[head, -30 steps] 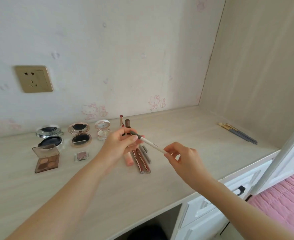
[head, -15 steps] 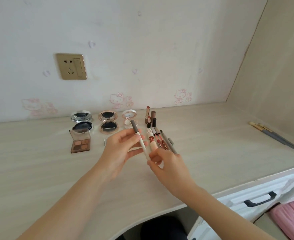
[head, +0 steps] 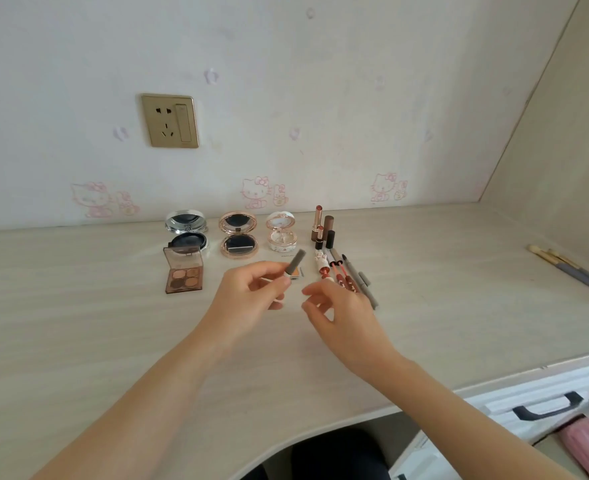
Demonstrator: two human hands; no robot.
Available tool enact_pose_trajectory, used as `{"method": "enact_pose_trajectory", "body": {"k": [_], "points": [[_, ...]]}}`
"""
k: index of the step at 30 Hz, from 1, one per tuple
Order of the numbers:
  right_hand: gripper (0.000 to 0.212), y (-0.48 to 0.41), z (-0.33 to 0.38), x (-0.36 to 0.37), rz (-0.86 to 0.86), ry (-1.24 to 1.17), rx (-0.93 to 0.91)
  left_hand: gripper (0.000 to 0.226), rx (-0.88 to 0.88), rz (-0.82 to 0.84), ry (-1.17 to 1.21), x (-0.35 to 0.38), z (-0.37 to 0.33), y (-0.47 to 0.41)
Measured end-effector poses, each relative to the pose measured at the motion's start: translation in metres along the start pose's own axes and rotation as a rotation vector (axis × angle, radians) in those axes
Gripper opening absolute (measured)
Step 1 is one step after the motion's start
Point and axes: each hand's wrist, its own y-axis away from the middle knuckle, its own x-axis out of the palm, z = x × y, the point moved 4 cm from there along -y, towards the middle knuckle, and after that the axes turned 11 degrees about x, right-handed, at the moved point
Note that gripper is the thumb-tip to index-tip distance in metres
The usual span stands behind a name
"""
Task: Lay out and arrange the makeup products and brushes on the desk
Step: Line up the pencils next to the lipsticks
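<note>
- Now you hold the grey-capped pen (head: pixel 294 262) in your left hand (head: pixel 251 296). Thumb and fingers are curled round its white barrel, and the cap end tilts up toward the wall.
- The pen hangs above the desk (head: pixel 78 323), in front of the white compact (head: pixel 282 232), and is not yet laid down.
- Your right hand (head: pixel 334 306) hovers just beside it with fingers loosely curled and holding nothing. It is over the near ends of the row of lip glosses and pencils (head: pixel 346 271).
- The step looks like adding the pen to that row. Lay it parallel to the grey pencils with the cap toward the wall, on the row's right side where the desk shows bare.
- Set it down flat rather than dropping it, since a round barrel will probably roll. Steady it with your free right fingertips.
- Keep both wrists low and away from the upright lipsticks (head: pixel 319 220) behind the row, which look easy to tip.
- The pen is slim, with a matte grey cap on a white barrel. Your fingers hide most of the barrel, and any print is too small to read.
</note>
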Motion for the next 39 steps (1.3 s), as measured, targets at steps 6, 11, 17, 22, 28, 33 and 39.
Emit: {"method": "enact_pose_trajectory", "body": {"k": [6,11,17,22,28,33,39], "points": [[0.034,-0.003,-0.005,-0.003,0.016,-0.044,-0.023,0.021,0.198,0.148,-0.528,-0.003,0.011,0.003],[0.026,0.0,-0.011,0.005,0.03,0.031,-0.113,0.023,0.291,0.209,-0.645,0.001,0.016,0.011],[0.023,0.001,-0.019,0.013,-0.146,0.249,-0.23,0.018,0.337,0.242,-0.722,0.006,0.018,0.016],[0.032,0.004,-0.013,0.019,-0.263,0.345,-0.377,0.014,0.399,0.223,-0.853,0.006,0.016,0.019],[0.011,0.006,-0.018,0.022,-0.288,0.417,-0.481,0.034,0.544,0.299,-1.086,0.009,0.019,0.023],[0.014,0.01,-0.017,0.018,-0.306,0.399,-0.492,0.036,0.589,0.295,-1.112,0.01,0.023,0.022],[0.016,0.014,-0.014,0.017,-0.293,0.426,-0.525,0.06,0.478,0.433,-1.171,0.01,0.025,0.023]]}}
